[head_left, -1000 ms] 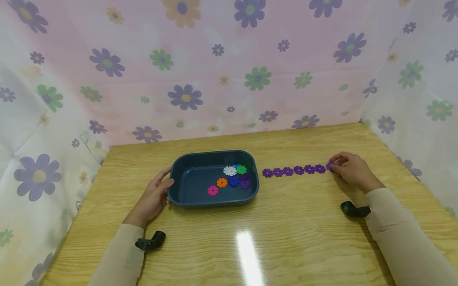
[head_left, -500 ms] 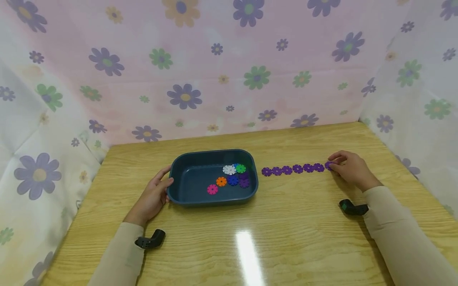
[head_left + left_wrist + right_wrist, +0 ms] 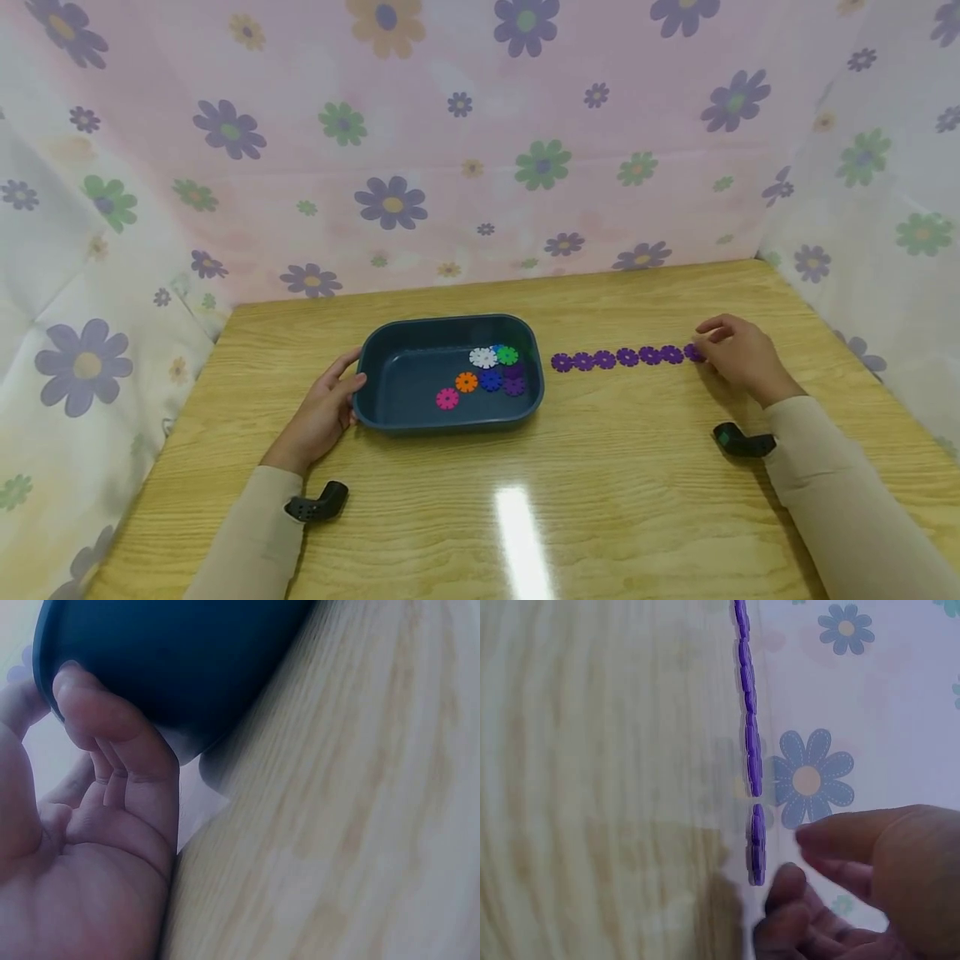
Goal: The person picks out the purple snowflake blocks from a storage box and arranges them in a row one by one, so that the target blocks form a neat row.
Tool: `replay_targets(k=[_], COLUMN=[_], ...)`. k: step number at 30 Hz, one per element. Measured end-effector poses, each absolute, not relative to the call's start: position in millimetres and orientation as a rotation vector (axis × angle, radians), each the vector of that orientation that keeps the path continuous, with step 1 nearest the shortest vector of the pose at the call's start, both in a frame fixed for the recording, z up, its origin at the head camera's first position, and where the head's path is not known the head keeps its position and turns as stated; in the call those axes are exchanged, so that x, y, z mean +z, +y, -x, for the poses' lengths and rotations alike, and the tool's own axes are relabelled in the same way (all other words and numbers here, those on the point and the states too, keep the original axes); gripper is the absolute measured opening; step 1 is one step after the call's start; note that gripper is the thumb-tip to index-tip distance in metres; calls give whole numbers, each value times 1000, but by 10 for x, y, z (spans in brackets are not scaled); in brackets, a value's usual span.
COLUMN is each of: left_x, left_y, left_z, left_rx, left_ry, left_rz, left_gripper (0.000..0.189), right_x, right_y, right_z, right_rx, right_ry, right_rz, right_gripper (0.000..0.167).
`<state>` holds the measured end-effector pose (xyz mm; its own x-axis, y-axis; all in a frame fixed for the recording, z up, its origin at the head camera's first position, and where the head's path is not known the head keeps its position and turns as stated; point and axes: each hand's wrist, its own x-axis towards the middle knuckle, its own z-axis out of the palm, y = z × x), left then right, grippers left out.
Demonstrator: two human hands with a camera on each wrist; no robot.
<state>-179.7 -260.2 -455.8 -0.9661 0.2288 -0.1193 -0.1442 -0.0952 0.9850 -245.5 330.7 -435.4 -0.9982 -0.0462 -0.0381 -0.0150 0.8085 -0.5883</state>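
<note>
We see notched plastic discs (image 3: 447,398) — white, green, orange, pink, blue, purple — inside the dark blue tray (image 3: 408,390), which our left hand (image 3: 318,412) grips by one end. The purple disc row (image 3: 627,357) runs lengthwise from the tray toward our right hand (image 3: 738,350) — loosely bent, parted, holding nothing, just beside the end disc (image 3: 758,844).

A pink floral backdrop (image 3: 450,225) rises on the far side of a wood-grain tabletop (image 3: 630,475), whitish flowered sheets (image 3: 135,267) flank left and right, and a bright reflection (image 3: 522,542) gleams near.
</note>
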Motion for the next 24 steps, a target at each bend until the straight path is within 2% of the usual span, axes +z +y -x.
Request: replay_targets(k=[6,16,24], left_x=[-4560,-4575,-4556], left_y=[-2594,-2557,-2589], left_z=[1802,1836,1808], left_rx=[2160,2173,2160], left_ry=[1921,1905,1908], left_rz=[-76,-71,-73], left_gripper=[57,57,58], right_x=[-4202,-3732,-3455], right_y=[3018,2112,1394], right_z=[2383,2311,2346], right_rx=[-1071,-1078,-1030], right_ry=[3081,3023,2755], right_rz=[168,718,1023], right_gripper=[32,14,11])
